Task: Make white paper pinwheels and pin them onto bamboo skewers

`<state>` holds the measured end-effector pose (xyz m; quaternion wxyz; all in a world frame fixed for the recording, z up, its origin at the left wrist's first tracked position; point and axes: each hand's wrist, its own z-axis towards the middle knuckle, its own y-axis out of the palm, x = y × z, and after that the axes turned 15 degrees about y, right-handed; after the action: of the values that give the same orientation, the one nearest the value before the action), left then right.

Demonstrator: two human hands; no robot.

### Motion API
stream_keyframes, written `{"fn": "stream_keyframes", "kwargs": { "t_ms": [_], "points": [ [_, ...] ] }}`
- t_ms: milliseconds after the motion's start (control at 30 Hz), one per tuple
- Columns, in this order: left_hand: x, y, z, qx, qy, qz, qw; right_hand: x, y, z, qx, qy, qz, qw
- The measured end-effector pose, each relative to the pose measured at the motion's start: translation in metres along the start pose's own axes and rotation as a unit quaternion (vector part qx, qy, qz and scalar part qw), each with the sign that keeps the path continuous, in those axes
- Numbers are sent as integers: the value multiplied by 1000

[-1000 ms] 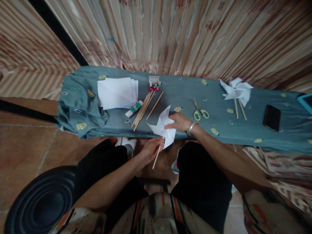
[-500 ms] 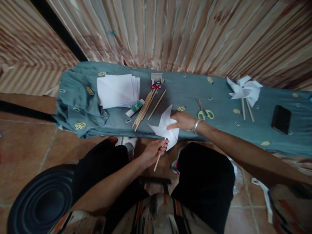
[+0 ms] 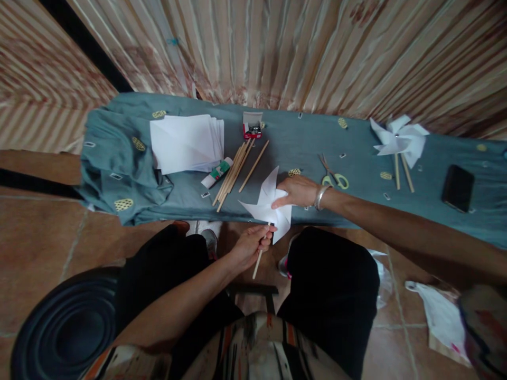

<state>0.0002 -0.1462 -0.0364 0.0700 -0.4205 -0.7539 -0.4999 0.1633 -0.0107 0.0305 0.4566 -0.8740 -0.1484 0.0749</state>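
You held a white paper pinwheel at the middle of the near edge of the cloth-covered bench. Your right hand, a silver bracelet at its wrist, was clamped on the paper, thumb across its face. Your left hand was closed around a thin wooden stick just below; whether stick and paper were joined, you could not tell. Toward the bench's left end lay a stack of white paper, then a glue stick touching bundled sticks. A red box stood open near the far edge. Scissors lay just beyond your right wrist; farther right were paired pinwheels by the far edge and a black phone.
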Motion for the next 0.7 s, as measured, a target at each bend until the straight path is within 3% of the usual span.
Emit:
{"fn": "stream_keyframes", "kwargs": {
  "t_ms": [333,700],
  "points": [
    [3,1,0,0,1,11,1000,6,1,11,-18,-43,-13,999],
    [5,2,1,10,-9,13,1000,4,1,6,-21,-39,-16,999]
  ]
}}
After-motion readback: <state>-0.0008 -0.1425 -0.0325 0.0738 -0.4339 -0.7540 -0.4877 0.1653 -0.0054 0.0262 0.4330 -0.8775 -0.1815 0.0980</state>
